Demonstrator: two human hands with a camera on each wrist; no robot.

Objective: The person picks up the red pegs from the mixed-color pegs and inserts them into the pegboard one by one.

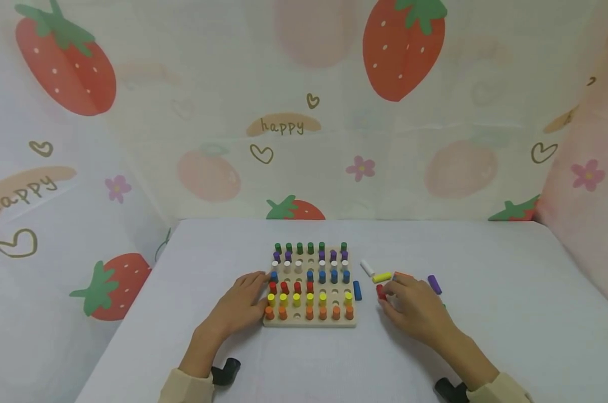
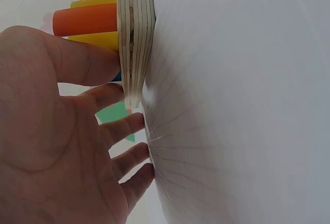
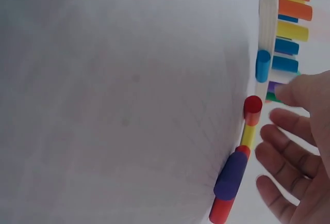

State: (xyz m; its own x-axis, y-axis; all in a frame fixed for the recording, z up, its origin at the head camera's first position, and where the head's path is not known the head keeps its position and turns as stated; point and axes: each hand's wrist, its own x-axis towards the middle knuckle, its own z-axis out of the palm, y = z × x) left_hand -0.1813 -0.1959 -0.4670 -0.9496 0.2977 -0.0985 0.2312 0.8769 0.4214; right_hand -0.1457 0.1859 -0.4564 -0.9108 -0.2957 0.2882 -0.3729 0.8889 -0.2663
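Note:
A wooden pegboard (image 1: 309,323) carries rows of upright pegs, coloured green, purple, white, blue, red, yellow and orange, with some bare holes. At its left edge rests my left hand (image 1: 238,305); the left wrist view shows the thumb against the board's side and the fingers extended past it. My right hand (image 1: 417,308) hovers over loose pegs right of the board, fingers relaxed and spread from the thumb. Close to its fingertips is a red peg (image 1: 380,291), seen apart from the fingers in the right wrist view. An orange peg (image 1: 402,275) is partly hidden behind this hand.
Between board and right hand lies a blue peg (image 1: 357,290). A white peg (image 1: 367,268) and a yellow peg (image 1: 382,277) lie farther back, with a purple peg (image 1: 434,284) to the right. White cloth (image 1: 132,358) covers the table, before a strawberry-print backdrop (image 1: 405,56).

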